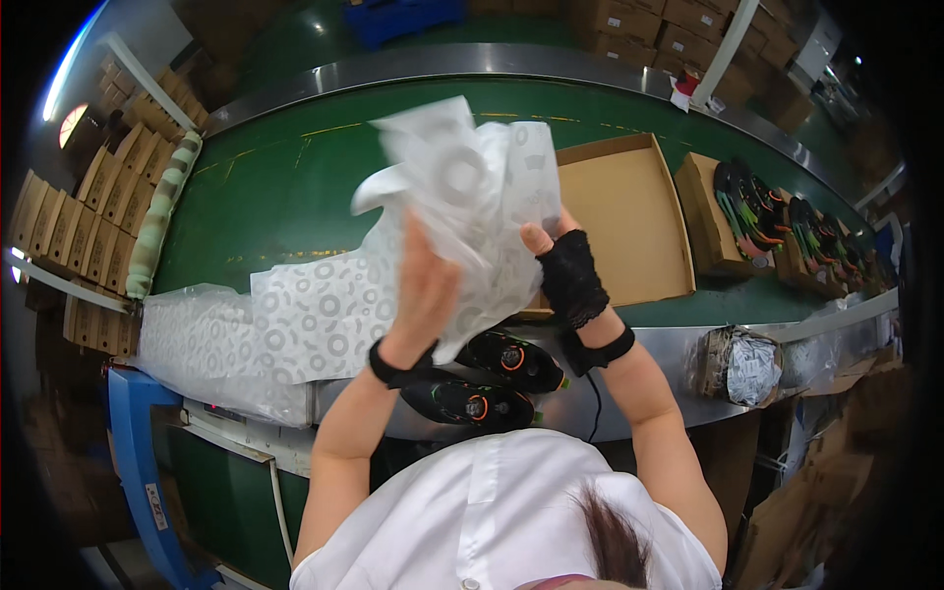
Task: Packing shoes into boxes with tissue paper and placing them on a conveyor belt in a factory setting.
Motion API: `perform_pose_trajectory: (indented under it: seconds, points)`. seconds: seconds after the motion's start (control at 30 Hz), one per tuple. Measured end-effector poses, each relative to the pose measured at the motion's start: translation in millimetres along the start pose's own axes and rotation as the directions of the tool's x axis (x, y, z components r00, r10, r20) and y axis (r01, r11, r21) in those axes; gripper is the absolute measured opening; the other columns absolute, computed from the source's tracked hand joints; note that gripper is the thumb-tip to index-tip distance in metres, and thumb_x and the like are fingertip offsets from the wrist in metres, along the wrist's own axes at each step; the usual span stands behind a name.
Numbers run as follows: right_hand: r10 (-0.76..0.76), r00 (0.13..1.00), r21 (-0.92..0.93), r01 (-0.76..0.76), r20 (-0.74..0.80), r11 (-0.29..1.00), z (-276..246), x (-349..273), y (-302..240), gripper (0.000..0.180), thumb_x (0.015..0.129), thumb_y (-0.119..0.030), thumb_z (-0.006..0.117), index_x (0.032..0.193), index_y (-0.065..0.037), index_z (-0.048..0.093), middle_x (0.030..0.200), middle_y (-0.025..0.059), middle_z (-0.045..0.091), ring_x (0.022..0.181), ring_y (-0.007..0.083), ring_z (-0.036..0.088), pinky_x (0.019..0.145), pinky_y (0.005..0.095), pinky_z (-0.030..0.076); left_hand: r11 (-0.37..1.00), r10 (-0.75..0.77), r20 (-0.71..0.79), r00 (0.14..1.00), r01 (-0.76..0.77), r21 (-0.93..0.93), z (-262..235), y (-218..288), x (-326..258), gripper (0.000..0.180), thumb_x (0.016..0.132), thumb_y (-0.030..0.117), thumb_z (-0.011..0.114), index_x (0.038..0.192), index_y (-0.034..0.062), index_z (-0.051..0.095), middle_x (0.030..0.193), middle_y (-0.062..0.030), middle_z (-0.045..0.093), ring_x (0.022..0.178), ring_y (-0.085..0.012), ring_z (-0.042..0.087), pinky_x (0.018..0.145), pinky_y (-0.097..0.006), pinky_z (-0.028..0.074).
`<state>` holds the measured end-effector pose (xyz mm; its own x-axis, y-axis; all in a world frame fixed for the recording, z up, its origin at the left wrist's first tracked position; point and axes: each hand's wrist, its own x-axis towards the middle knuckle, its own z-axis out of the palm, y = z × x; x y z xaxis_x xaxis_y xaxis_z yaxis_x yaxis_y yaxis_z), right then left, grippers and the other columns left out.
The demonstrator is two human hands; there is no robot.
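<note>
Both my hands are raised over the green conveyor belt, gripping a crumpled sheet of white tissue paper printed with grey rings. My left hand presses the sheet from the left, palm against it. My right hand, in a black lace fingerless glove, pinches its right edge. Below my wrists two black shoes with orange and green accents lie on the metal ledge. An open brown shoebox sits on the belt just right of the paper.
A stack of the same ringed tissue sheets lies at the belt's near left edge. More shoes rest on a box to the right. Flat cardboard boxes line the left side; a wrapped bundle sits at right.
</note>
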<state>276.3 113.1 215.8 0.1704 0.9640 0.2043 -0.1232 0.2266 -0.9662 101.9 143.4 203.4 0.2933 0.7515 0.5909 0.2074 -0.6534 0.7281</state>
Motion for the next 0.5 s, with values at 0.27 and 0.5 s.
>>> perform_pose_trajectory:
  seconds: [0.27, 0.5]
  points:
    - [0.110, 0.987, 0.210, -0.133, 0.118, 0.969, 10, 4, 24, 0.050, 0.083, -0.042, 0.052, 0.113, -0.001, 0.049, 0.102, 0.0046, 0.055, 0.094, 0.0113, 0.048, 0.082, 0.0264, 0.040, 0.922, -0.229, -0.009, 0.973, 0.214, -0.324, 25, -9, -8, 0.012, 0.081, 0.003, 0.054, 0.092, -0.0022, 0.058, 0.077, 0.0008, 0.059, 0.070, -0.0073, 0.051, 0.062, -0.023, 0.042]
    - [-0.062, 0.775, -0.023, 0.061, -0.629, 0.998, -63, 44, 50, 0.029, 0.081, -0.030, 0.057, 0.081, -0.002, 0.057, 0.071, -0.0002, 0.054, 0.064, 0.0075, 0.045, 0.059, 0.0238, 0.040, 0.916, -0.382, -0.525, 0.761, 0.237, -0.323, -47, 29, 13, 0.012, 0.082, 0.006, 0.049, 0.078, -0.0013, 0.057, 0.071, -0.0027, 0.057, 0.058, -0.0109, 0.050, 0.052, -0.026, 0.042]
